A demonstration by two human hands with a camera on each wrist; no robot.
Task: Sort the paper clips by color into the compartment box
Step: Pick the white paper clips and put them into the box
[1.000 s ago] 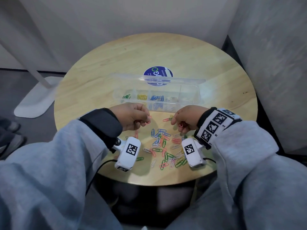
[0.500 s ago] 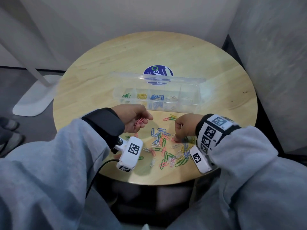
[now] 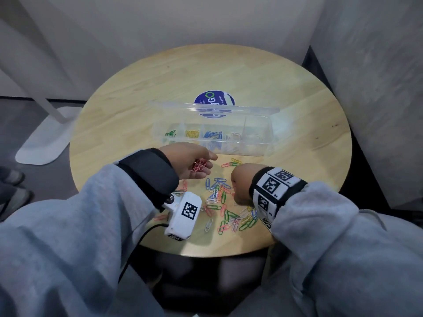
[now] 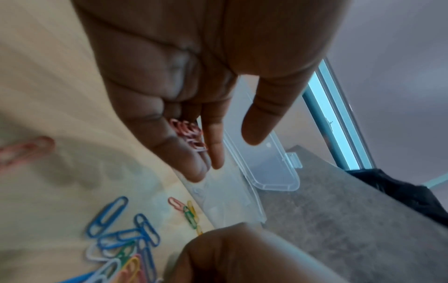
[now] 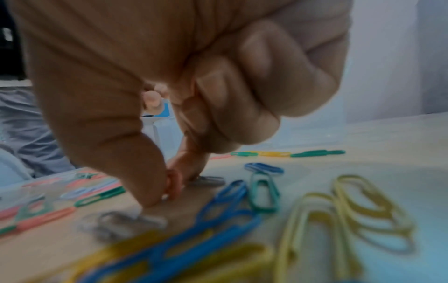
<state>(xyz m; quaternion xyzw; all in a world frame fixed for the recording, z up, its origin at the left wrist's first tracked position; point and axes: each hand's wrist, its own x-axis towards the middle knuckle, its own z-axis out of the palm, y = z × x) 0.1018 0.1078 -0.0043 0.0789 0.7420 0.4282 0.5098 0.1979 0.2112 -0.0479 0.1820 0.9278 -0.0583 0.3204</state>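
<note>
Pink paper clips rest across the left hand's relaxed fingers — right hand's fingers pinch one pink clip on the table.

right hand down onto clip pile

Grey sleeves, white wrist cams w/ b&w tags.
</note>
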